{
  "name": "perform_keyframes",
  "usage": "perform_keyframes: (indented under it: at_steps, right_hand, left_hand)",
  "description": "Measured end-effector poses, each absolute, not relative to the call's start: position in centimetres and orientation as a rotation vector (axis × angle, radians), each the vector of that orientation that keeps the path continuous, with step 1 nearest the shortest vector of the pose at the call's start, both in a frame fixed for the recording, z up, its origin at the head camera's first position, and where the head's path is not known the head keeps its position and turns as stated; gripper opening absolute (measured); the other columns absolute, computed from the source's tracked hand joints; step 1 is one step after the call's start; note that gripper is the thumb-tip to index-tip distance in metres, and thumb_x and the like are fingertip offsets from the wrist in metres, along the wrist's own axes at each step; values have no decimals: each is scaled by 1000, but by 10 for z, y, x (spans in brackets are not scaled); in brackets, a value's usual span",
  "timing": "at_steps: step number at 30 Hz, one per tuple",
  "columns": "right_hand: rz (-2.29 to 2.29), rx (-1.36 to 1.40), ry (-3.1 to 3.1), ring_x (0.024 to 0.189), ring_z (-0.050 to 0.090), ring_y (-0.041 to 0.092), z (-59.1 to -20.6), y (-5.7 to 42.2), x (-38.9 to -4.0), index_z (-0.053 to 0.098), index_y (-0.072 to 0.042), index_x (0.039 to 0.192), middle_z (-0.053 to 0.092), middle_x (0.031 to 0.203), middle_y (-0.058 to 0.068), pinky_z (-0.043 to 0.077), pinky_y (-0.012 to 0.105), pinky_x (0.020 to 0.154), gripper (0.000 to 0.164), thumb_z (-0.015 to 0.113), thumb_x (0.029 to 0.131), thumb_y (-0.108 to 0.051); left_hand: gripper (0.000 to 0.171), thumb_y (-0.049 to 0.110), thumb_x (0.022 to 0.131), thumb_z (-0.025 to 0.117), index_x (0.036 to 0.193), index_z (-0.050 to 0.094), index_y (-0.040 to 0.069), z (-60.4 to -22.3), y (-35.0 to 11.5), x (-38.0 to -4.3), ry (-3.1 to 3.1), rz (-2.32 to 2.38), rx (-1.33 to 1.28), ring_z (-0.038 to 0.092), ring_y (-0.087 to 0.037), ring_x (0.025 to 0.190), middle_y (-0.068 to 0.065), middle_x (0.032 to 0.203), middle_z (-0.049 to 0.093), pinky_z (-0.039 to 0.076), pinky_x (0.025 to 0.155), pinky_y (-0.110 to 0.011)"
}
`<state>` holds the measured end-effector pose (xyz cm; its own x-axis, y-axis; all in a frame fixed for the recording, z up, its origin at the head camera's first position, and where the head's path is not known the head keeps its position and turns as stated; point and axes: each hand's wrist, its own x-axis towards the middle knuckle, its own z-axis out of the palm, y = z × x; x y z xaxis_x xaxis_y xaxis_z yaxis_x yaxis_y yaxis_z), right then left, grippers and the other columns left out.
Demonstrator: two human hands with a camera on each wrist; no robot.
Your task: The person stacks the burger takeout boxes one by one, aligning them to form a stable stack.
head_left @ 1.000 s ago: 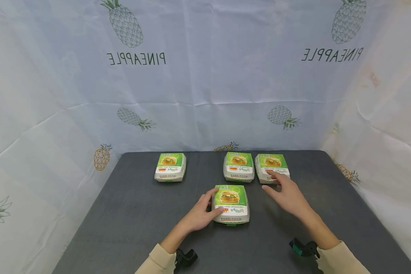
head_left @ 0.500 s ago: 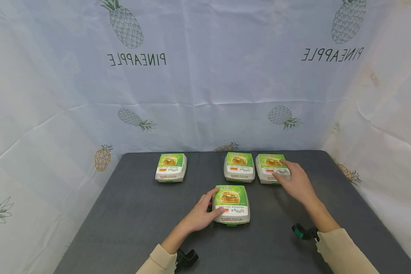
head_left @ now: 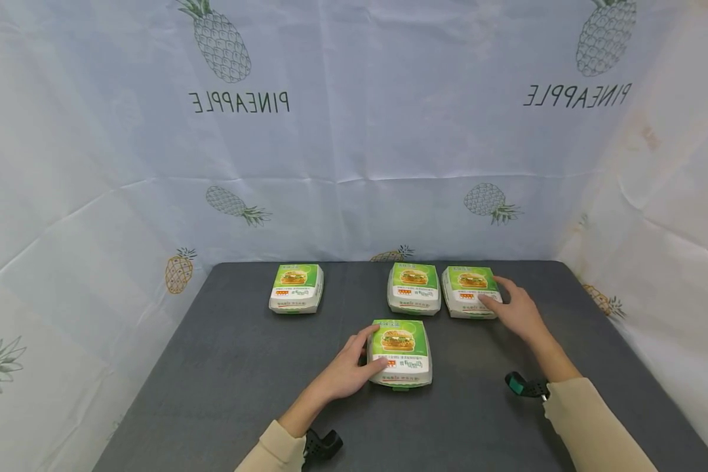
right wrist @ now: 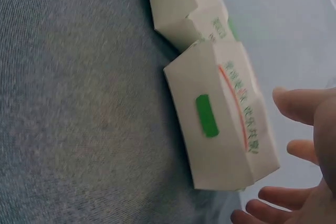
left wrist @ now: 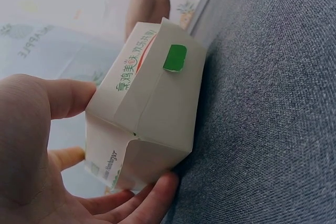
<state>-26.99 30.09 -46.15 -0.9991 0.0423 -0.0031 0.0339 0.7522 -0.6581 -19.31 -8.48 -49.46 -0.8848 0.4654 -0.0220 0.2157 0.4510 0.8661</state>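
Note:
Nearest the person lies a closed burger box [head_left: 398, 354] with a green and white lid, flat on the dark table. My left hand [head_left: 345, 368] holds it by its left side. Thumb and fingers spread over that side, and the left wrist view shows the thumb at the lid's edge and fingers along the box's side [left wrist: 157, 93]. At the back right sits another burger box [head_left: 471, 292]. My right hand [head_left: 516, 311] hovers at its right side, fingers spread and loosely bent; in the right wrist view a small gap separates them from the box [right wrist: 226, 124].
A third burger box [head_left: 414, 288] stands just left of the back right one, with a narrow gap. Another burger box [head_left: 296, 288] sits farther left in the back row. A pineapple-print cloth [head_left: 354, 131] hangs behind the dark table [head_left: 212, 393] and along its sides.
My right hand has moved right, from over the front of the back right burger box to its right side. The left hand stays on the near box.

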Motion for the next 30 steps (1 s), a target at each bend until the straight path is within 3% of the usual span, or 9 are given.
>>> perform_keyframes:
  at_steps: [7, 20, 30]
  right_hand:
    - [1258, -143, -2936, 133, 40, 53, -472, 306, -276, 15, 5, 160, 34, 148, 40, 42, 64, 98, 97, 54, 100, -60]
    - [1317, -134, -2909, 126, 47, 48, -477, 305, -273, 13, 3, 161, 41, 143, 37, 47, 55, 90, 93, 55, 101, -55]
    - [1340, -119, -2877, 128, 46, 50, -475, 303, -268, 15, 0, 162, 41, 143, 38, 47, 56, 90, 90, 55, 102, -53]
  left_hand:
    - [68, 43, 103, 59, 160, 29, 23, -494, -85, -192, 2460, 1398, 601, 53, -35, 127, -15, 141, 43, 48, 91, -48]
    - [67, 43, 102, 60, 160, 30, 27, -495, -84, -192, 2441, 1406, 558, 53, -34, 127, -13, 139, 44, 48, 89, -48]
    - [67, 43, 102, 61, 160, 30, 27, -495, -85, -192, 2442, 1409, 551, 52, -35, 128, -13, 140, 44, 48, 90, -49]
